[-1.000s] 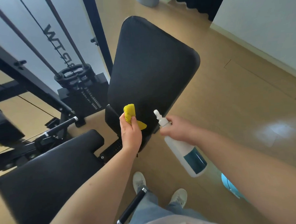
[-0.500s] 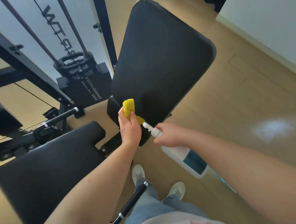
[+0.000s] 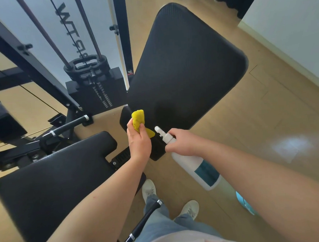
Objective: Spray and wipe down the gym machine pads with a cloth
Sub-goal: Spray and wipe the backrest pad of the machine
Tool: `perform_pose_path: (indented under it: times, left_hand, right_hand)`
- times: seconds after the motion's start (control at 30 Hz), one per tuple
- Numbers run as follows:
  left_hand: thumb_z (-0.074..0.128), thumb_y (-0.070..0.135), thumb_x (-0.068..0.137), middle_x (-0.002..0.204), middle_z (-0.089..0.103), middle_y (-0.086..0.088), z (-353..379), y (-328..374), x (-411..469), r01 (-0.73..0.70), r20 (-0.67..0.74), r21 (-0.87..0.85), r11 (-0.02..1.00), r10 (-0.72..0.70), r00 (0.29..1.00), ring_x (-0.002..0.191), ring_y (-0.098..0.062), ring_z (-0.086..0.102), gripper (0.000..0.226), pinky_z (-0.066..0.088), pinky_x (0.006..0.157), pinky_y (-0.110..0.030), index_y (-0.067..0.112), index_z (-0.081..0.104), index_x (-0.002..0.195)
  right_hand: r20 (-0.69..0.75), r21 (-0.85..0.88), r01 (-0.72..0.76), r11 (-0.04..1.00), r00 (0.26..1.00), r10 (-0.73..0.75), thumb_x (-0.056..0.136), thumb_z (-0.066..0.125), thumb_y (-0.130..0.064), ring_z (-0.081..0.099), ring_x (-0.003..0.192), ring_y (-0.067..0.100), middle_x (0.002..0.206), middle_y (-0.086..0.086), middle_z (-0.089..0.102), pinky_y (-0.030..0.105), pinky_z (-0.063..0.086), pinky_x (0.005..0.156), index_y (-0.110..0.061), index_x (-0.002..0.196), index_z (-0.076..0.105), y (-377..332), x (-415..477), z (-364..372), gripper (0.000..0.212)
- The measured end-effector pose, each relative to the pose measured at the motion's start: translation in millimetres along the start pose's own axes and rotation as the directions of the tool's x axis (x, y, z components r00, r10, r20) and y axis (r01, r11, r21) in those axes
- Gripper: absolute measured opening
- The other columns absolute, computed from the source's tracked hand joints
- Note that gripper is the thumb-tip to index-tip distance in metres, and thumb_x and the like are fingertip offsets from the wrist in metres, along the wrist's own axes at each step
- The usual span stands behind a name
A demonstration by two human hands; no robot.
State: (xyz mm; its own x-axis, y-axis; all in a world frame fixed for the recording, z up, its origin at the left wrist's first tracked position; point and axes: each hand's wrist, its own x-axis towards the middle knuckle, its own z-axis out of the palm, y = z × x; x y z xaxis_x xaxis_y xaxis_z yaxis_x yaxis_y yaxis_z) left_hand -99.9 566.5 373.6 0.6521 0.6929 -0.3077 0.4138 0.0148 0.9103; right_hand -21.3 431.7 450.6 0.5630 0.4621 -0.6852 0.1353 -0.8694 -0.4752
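The black back pad [image 3: 185, 67] of the bench slopes up and away in the middle of the view. The black seat pad [image 3: 52, 178] lies at the lower left. My left hand [image 3: 138, 140] grips a bunched yellow cloth [image 3: 138, 119] at the back pad's lower edge. Just to its right, my right hand [image 3: 182, 142] holds a white spray bottle [image 3: 196, 165] with a teal label. The bottle's nozzle points up-left toward the lower end of the back pad, close to the cloth.
A black cable machine frame with a weight stack [image 3: 96, 91] stands at the left. A black handle [image 3: 140, 227] juts out near my legs. My white shoes [image 3: 149, 189] stand on the wooden floor. A white wall [image 3: 294, 25] runs along the right.
Both hands stay at the back pad's lower edge. The bottle has swung from upright to a tilt, its nozzle drawing nearer the cloth. The camera view shifted slightly.
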Motion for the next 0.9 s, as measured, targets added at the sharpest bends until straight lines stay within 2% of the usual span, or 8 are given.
perform_pose_path:
  times: [0.07, 0.2, 0.33, 0.47, 0.6, 0.77, 0.9]
  left_hand:
    - [0.034, 0.033, 0.111, 0.144, 0.043, -0.002, -3, 2, 3, -0.006, -0.004, -0.005, 1.0, 0.006, 1.0, 0.122, -0.015, 0.047, 0.043, 0.039, 0.097, -0.034, 0.03, 0.026, 0.153]
    - [0.034, 0.032, 0.111, 0.144, 0.043, -0.003, -8, 7, 12, -0.014, -0.006, -0.013, 1.0, 0.014, 1.0, 0.124, -0.017, 0.048, 0.044, 0.039, 0.098, -0.033, 0.028, 0.026, 0.154]
    - [0.034, 0.032, 0.111, 0.145, 0.043, -0.003, -13, 12, 20, -0.019, -0.001, -0.028, 0.999, 0.019, 1.0, 0.124, -0.017, 0.048, 0.044, 0.04, 0.1, -0.033, 0.028, 0.026, 0.155]
    - [0.035, 0.031, 0.111, 0.147, 0.042, -0.003, -19, 14, 28, -0.014, 0.006, -0.049, 0.999, 0.015, 1.0, 0.126, -0.018, 0.047, 0.045, 0.039, 0.1, -0.033, 0.028, 0.026, 0.155]
    - [0.035, 0.03, 0.111, 0.147, 0.041, -0.003, -22, 18, 33, -0.027, 0.025, -0.074, 0.997, 0.029, 0.999, 0.126, -0.016, 0.046, 0.044, 0.039, 0.101, -0.034, 0.03, 0.025, 0.155]
    - [0.036, 0.03, 0.111, 0.146, 0.043, -0.003, -23, 15, 44, -0.033, 0.021, -0.102, 0.994, 0.035, 0.999, 0.124, -0.015, 0.047, 0.045, 0.038, 0.099, -0.033, 0.029, 0.028, 0.155]
    - [0.036, 0.032, 0.111, 0.145, 0.044, -0.003, -22, 13, 51, -0.024, 0.025, -0.104, 0.994, 0.027, 0.999, 0.124, -0.017, 0.048, 0.045, 0.039, 0.099, -0.036, 0.029, 0.027, 0.155]
  right_hand:
    - [0.013, 0.007, 0.005, 1.0, 1.0, -0.005, 0.086, 0.072, -0.031, 0.062, 0.085, 0.018, 0.101, 0.0, 0.063, 0.03, 0.045, 0.064, -0.027, 0.115, 0.059, -7, 1, -4, 0.031]
    - [-0.09, 0.047, 0.002, 0.999, 0.996, 0.002, 0.086, 0.071, -0.03, 0.057, 0.077, 0.017, 0.097, 0.002, 0.062, 0.03, 0.042, 0.061, -0.025, 0.098, 0.055, -16, 8, -7, 0.02]
    - [-0.121, 0.088, 0.027, 0.996, 0.993, -0.016, 0.088, 0.068, -0.031, 0.059, 0.084, 0.014, 0.1, -0.004, 0.061, 0.031, 0.044, 0.065, -0.029, 0.119, 0.056, -24, 10, -13, 0.033]
    - [-0.218, 0.095, 0.036, 0.995, 0.976, -0.014, 0.09, 0.068, -0.033, 0.06, 0.082, 0.016, 0.096, -0.002, 0.062, 0.033, 0.049, 0.067, -0.026, 0.102, 0.056, -32, 14, -16, 0.019]
    - [-0.234, 0.131, 0.015, 0.991, 0.972, 0.016, 0.09, 0.067, -0.035, 0.06, 0.09, 0.014, 0.103, -0.006, 0.061, 0.034, 0.05, 0.072, -0.032, 0.123, 0.053, -42, 20, -24, 0.037]
    - [-0.295, 0.143, 0.02, 0.99, 0.955, 0.023, 0.089, 0.068, -0.035, 0.062, 0.087, 0.017, 0.099, -0.004, 0.062, 0.035, 0.054, 0.071, -0.027, 0.109, 0.056, -51, 24, -26, 0.025]
    - [-0.309, 0.146, 0.028, 0.989, 0.951, 0.019, 0.09, 0.067, -0.034, 0.061, 0.09, 0.014, 0.103, -0.009, 0.061, 0.031, 0.05, 0.07, -0.033, 0.131, 0.052, -55, 24, -32, 0.044]
